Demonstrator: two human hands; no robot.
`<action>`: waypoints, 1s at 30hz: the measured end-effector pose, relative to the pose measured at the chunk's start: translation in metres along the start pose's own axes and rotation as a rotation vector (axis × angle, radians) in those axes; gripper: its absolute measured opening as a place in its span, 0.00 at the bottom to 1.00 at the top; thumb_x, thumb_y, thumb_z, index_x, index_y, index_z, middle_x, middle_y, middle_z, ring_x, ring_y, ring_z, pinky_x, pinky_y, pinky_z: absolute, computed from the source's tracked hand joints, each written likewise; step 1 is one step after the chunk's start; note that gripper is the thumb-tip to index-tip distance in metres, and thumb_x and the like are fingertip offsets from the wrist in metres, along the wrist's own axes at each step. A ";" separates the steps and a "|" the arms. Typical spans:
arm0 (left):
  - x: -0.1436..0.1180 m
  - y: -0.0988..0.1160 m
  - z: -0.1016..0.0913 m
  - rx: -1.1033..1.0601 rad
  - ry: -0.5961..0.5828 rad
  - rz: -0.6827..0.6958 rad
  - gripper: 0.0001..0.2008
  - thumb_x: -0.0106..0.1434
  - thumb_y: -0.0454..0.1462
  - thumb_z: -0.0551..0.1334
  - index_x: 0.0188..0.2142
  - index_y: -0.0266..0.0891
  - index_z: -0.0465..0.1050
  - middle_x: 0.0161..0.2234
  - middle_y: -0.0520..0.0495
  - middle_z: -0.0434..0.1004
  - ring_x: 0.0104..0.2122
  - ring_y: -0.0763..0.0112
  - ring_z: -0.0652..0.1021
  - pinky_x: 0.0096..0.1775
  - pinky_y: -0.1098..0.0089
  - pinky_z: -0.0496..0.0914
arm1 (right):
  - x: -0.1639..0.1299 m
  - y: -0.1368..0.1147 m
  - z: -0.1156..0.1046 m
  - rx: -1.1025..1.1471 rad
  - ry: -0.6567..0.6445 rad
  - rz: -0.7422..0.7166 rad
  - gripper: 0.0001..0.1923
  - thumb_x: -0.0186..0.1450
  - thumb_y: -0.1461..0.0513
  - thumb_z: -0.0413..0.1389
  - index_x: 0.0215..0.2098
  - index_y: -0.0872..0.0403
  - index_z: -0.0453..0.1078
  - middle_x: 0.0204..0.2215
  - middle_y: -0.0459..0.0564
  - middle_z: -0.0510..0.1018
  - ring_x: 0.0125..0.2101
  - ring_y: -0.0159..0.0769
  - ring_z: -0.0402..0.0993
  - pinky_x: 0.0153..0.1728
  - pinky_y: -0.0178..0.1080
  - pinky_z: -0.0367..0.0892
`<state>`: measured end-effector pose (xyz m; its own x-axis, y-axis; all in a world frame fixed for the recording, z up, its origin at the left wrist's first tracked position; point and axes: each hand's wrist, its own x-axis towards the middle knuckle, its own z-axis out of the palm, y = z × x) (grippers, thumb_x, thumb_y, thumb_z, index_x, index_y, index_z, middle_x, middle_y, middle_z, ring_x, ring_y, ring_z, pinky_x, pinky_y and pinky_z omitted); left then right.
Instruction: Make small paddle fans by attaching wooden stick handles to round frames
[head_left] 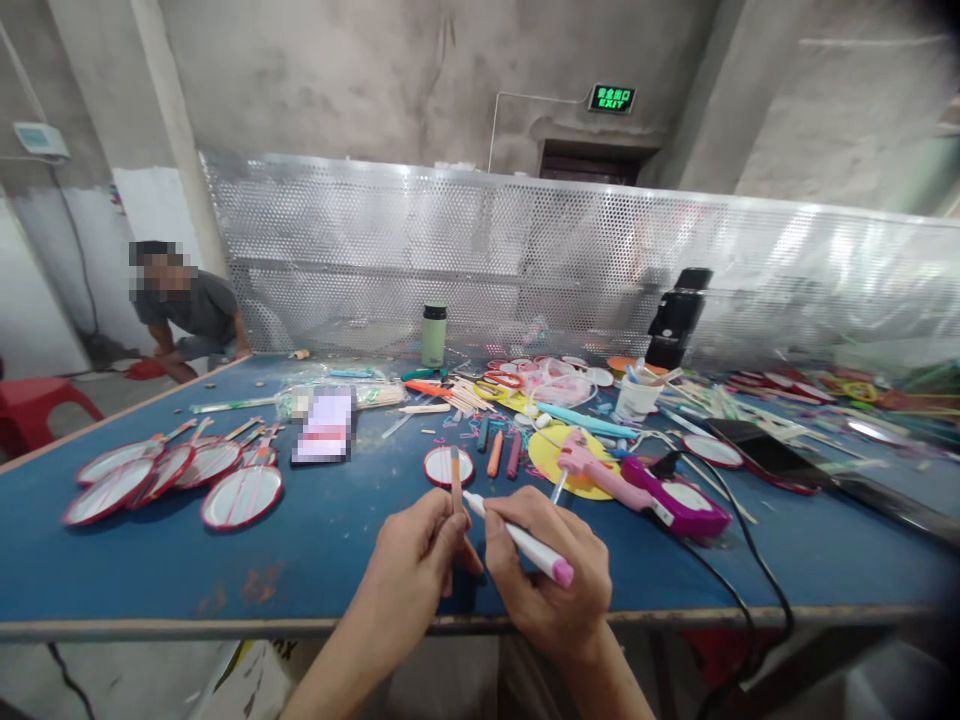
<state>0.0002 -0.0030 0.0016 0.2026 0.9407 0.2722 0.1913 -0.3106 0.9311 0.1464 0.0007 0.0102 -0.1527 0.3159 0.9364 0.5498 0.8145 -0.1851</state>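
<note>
The left hand [414, 548] grips a flat stick [455, 470] — the right hand [555, 595] holds a white, pink-ended marker [534, 549], tip by the stick — above a blue table [330, 540]

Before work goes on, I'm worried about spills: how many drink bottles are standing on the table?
2: a green bottle toward the back, near the middle, and a black bottle farther right, behind the white cup. Clutter could hide others.

marker [534, 550] wht w/ pink end; glue gun [606, 477] pink; tbl [330, 560] blue; discs [244, 497] wht, red rims
</note>
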 end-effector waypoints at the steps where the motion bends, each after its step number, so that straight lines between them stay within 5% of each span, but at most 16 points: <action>1: 0.000 0.000 0.000 0.004 -0.001 -0.001 0.15 0.70 0.43 0.53 0.28 0.40 0.64 0.20 0.56 0.70 0.19 0.74 0.66 0.24 0.74 0.58 | 0.000 0.000 0.000 -0.004 0.010 -0.003 0.06 0.64 0.70 0.54 0.33 0.55 0.71 0.22 0.44 0.74 0.21 0.28 0.68 0.25 0.33 0.63; 30: 0.000 0.000 0.000 0.021 0.011 0.002 0.16 0.70 0.44 0.53 0.27 0.41 0.64 0.19 0.55 0.70 0.19 0.74 0.66 0.25 0.74 0.58 | 0.002 -0.001 0.000 0.002 -0.031 -0.001 0.06 0.65 0.69 0.53 0.32 0.54 0.71 0.21 0.44 0.74 0.20 0.28 0.68 0.24 0.33 0.64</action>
<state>0.0005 -0.0033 0.0015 0.1923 0.9415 0.2766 0.2107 -0.3149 0.9254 0.1452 0.0009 0.0123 -0.1789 0.3304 0.9267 0.5481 0.8157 -0.1850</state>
